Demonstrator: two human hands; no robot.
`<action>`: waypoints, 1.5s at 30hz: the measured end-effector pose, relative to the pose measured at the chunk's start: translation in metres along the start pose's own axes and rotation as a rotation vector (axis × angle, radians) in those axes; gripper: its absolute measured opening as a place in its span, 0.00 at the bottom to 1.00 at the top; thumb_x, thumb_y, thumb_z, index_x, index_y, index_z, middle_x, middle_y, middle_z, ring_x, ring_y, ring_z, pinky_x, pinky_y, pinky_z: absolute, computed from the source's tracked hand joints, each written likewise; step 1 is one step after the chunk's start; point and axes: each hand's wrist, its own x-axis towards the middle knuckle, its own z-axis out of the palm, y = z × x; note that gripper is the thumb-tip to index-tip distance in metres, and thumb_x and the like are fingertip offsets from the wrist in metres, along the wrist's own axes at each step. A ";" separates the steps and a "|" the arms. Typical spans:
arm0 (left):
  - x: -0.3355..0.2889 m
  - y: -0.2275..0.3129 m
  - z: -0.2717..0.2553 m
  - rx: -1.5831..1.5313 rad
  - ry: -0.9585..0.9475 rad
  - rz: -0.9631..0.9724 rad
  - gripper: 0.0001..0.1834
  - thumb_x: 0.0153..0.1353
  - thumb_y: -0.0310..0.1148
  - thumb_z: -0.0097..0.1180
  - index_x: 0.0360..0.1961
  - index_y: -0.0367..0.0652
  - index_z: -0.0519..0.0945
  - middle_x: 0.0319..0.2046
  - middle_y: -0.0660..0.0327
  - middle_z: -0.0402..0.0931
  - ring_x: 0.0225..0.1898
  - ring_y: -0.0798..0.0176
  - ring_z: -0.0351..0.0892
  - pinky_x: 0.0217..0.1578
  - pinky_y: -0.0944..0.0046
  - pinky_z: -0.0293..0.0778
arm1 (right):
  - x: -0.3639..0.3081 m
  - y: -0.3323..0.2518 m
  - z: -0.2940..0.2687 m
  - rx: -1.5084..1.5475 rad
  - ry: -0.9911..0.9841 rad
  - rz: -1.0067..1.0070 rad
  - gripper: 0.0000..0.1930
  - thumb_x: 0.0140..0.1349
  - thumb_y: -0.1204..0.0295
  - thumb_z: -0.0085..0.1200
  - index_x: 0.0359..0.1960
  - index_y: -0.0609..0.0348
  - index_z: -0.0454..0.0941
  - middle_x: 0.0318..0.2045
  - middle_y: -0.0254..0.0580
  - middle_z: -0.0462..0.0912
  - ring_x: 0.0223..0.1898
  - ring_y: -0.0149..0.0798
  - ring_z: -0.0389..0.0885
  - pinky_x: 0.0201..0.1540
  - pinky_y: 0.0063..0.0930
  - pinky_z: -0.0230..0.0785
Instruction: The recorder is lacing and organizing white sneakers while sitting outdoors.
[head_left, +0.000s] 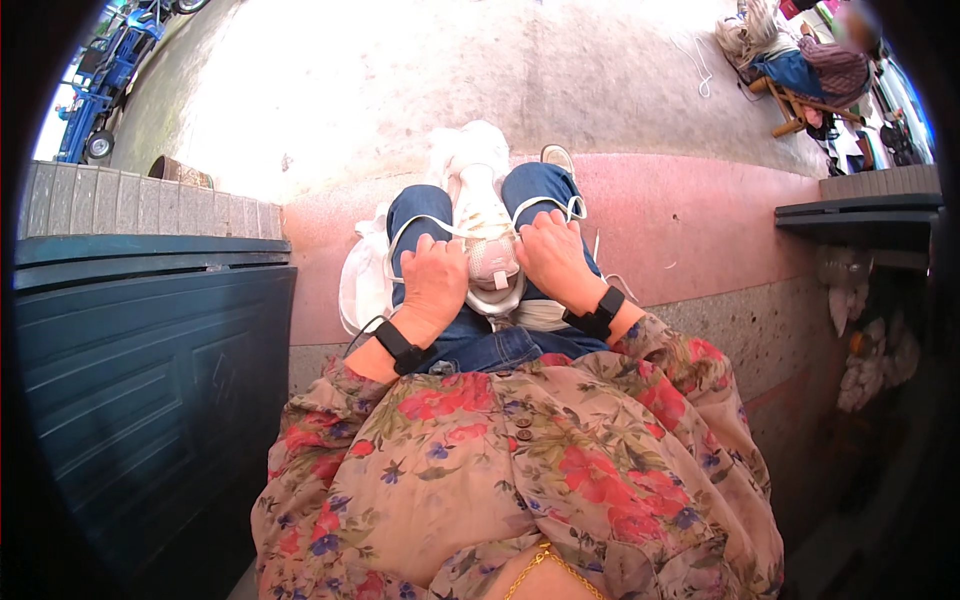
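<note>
A white sneaker [484, 205] rests between my knees, its opening and pale pink tongue [494, 262] toward me. My left hand [437, 280] is closed at the left side of the opening, pinching the white shoelace [430, 219], which loops over my left knee. On the other side my right hand [556, 258] also pinches the lace, whose other length curves across my right knee. The fingertips hide the exact grip points and some eyelets. Beyond the toe lies white, bunched material [470, 143].
White bag-like material [365, 272] hangs beside my left leg. Dark blue doors [150, 360] flank me at left. A brown round container [180, 171] stands past them. At far right a person sits on a wooden chair [800, 105]; white cord [704, 80] lies on the ground nearby.
</note>
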 end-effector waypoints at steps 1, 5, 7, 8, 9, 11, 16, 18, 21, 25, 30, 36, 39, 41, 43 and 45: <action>0.000 -0.002 0.001 -0.077 -0.065 -0.049 0.08 0.50 0.37 0.53 0.24 0.43 0.74 0.22 0.60 0.73 0.32 0.56 0.69 0.31 0.56 0.64 | 0.000 0.000 0.002 0.019 0.008 -0.020 0.07 0.50 0.68 0.51 0.24 0.58 0.74 0.27 0.43 0.71 0.36 0.45 0.68 0.35 0.42 0.59; 0.004 -0.009 -0.001 -0.210 -0.173 -0.047 0.07 0.52 0.33 0.49 0.25 0.40 0.73 0.23 0.56 0.73 0.33 0.51 0.70 0.31 0.53 0.68 | 0.002 0.005 0.012 0.116 0.044 -0.014 0.05 0.48 0.73 0.47 0.25 0.59 0.74 0.26 0.45 0.72 0.34 0.47 0.69 0.34 0.41 0.61; 0.016 -0.012 -0.005 -0.236 -0.119 -0.009 0.08 0.53 0.33 0.48 0.26 0.39 0.73 0.24 0.55 0.74 0.32 0.50 0.71 0.32 0.53 0.68 | 0.002 0.009 0.015 0.181 0.094 -0.027 0.05 0.47 0.72 0.48 0.24 0.60 0.74 0.25 0.45 0.73 0.34 0.47 0.70 0.33 0.40 0.61; 0.025 -0.013 -0.005 -0.274 -0.078 0.024 0.08 0.53 0.32 0.48 0.27 0.37 0.73 0.25 0.54 0.74 0.32 0.49 0.72 0.32 0.53 0.68 | 0.002 0.010 0.017 0.258 0.118 -0.047 0.05 0.46 0.74 0.48 0.25 0.60 0.74 0.24 0.46 0.73 0.31 0.48 0.70 0.33 0.40 0.62; 0.037 -0.012 -0.004 -0.281 -0.086 0.036 0.08 0.53 0.32 0.48 0.27 0.37 0.73 0.25 0.54 0.74 0.32 0.49 0.72 0.32 0.53 0.68 | 0.003 0.012 0.018 0.324 0.135 -0.044 0.05 0.46 0.75 0.48 0.25 0.60 0.74 0.22 0.47 0.73 0.29 0.49 0.70 0.32 0.40 0.62; 0.069 -0.005 0.005 -0.519 -0.062 -0.034 0.10 0.53 0.30 0.48 0.32 0.34 0.73 0.26 0.51 0.75 0.25 0.50 0.75 0.28 0.55 0.71 | 0.003 0.012 0.022 0.379 0.187 -0.065 0.06 0.45 0.76 0.48 0.27 0.60 0.73 0.21 0.47 0.72 0.28 0.50 0.70 0.32 0.40 0.62; 0.124 0.012 0.027 -0.797 -0.539 -0.148 0.22 0.44 0.25 0.55 0.43 0.30 0.68 0.22 0.52 0.74 0.15 0.62 0.74 0.13 0.64 0.68 | 0.001 0.013 0.023 0.479 0.237 -0.041 0.11 0.43 0.79 0.48 0.32 0.61 0.71 0.22 0.46 0.73 0.28 0.49 0.70 0.33 0.40 0.63; 0.133 0.013 0.028 -0.777 -0.665 -0.167 0.27 0.39 0.24 0.58 0.44 0.31 0.67 0.20 0.54 0.74 0.13 0.67 0.72 0.12 0.70 0.65 | 0.001 0.013 0.019 0.409 0.189 -0.095 0.11 0.43 0.78 0.48 0.32 0.61 0.71 0.23 0.45 0.73 0.30 0.48 0.70 0.33 0.39 0.62; 0.132 0.004 0.017 -1.277 -0.755 -0.530 0.26 0.42 0.23 0.58 0.45 0.32 0.66 0.20 0.56 0.74 0.11 0.71 0.68 0.11 0.73 0.62 | 0.003 0.007 0.012 0.203 0.108 -0.186 0.10 0.43 0.76 0.49 0.30 0.60 0.72 0.25 0.42 0.73 0.33 0.44 0.70 0.34 0.36 0.61; 0.128 -0.018 -0.007 -1.435 -0.678 -0.628 0.26 0.45 0.24 0.58 0.47 0.33 0.63 0.20 0.57 0.75 0.10 0.75 0.64 0.11 0.76 0.59 | 0.014 -0.004 0.006 -0.180 -0.021 -0.269 0.06 0.44 0.73 0.49 0.25 0.57 0.75 0.28 0.37 0.73 0.36 0.38 0.68 0.34 0.29 0.59; 0.120 -0.030 -0.018 -1.562 -0.648 -0.630 0.18 0.48 0.24 0.58 0.40 0.34 0.68 0.22 0.56 0.75 0.11 0.75 0.64 0.11 0.77 0.58 | 0.022 0.005 0.001 -0.241 0.089 -0.471 0.06 0.42 0.71 0.49 0.22 0.54 0.75 0.30 0.37 0.70 0.36 0.36 0.65 0.37 0.29 0.55; 0.127 -0.021 0.000 -1.686 -0.707 -0.724 0.05 0.48 0.21 0.57 0.26 0.33 0.73 0.17 0.56 0.74 0.09 0.76 0.64 0.07 0.77 0.60 | 0.029 -0.008 -0.049 0.240 0.374 -0.453 0.05 0.44 0.75 0.49 0.26 0.56 0.71 0.29 0.39 0.69 0.34 0.40 0.67 0.37 0.31 0.58; 0.132 -0.004 0.006 -1.627 -0.774 -0.793 0.04 0.48 0.21 0.57 0.22 0.32 0.74 0.16 0.56 0.74 0.09 0.75 0.64 0.08 0.77 0.59 | 0.041 -0.016 -0.104 0.407 0.865 -0.409 0.06 0.46 0.81 0.49 0.26 0.57 0.71 0.28 0.39 0.67 0.32 0.40 0.66 0.34 0.30 0.59; 0.133 0.010 0.007 -1.435 -0.814 -0.726 0.06 0.48 0.23 0.57 0.22 0.31 0.74 0.15 0.57 0.73 0.09 0.73 0.65 0.07 0.75 0.58 | 0.042 -0.015 -0.141 0.359 0.984 -0.334 0.05 0.47 0.82 0.52 0.27 0.59 0.72 0.27 0.41 0.68 0.30 0.41 0.66 0.32 0.28 0.61; 0.128 0.018 0.006 -1.248 -0.802 -0.663 0.07 0.49 0.23 0.56 0.27 0.28 0.74 0.14 0.56 0.72 0.11 0.71 0.68 0.08 0.74 0.58 | 0.043 -0.015 -0.168 0.201 1.187 -0.416 0.04 0.50 0.79 0.54 0.27 0.60 0.72 0.26 0.41 0.70 0.29 0.40 0.67 0.31 0.25 0.62; 0.120 0.017 0.004 -1.071 -0.727 -0.623 0.13 0.50 0.24 0.54 0.35 0.25 0.72 0.18 0.51 0.73 0.13 0.64 0.72 0.09 0.69 0.64 | 0.044 -0.011 -0.189 0.272 1.383 -0.480 0.04 0.52 0.79 0.53 0.28 0.62 0.72 0.26 0.39 0.71 0.30 0.37 0.67 0.31 0.23 0.61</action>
